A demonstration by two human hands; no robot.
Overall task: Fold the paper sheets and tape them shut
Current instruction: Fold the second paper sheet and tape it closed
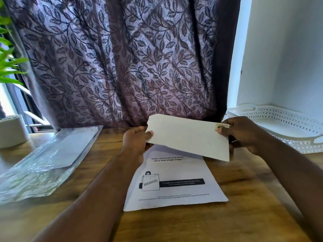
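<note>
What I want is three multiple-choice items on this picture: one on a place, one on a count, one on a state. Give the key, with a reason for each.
1. Where is the white tray?
A) left of the hands
B) right of the hands
C) on the floor

2. How many hands hold the folded sheet?
A) none
B) one
C) two

3. How does the printed sheet lie on the table?
A) flat
B) crumpled
C) rolled up

Key:
1 B: it sits to the right, past the right hand.
2 C: the left hand and the right hand each pinch one end.
3 A: it lies open with its print showing.
</note>
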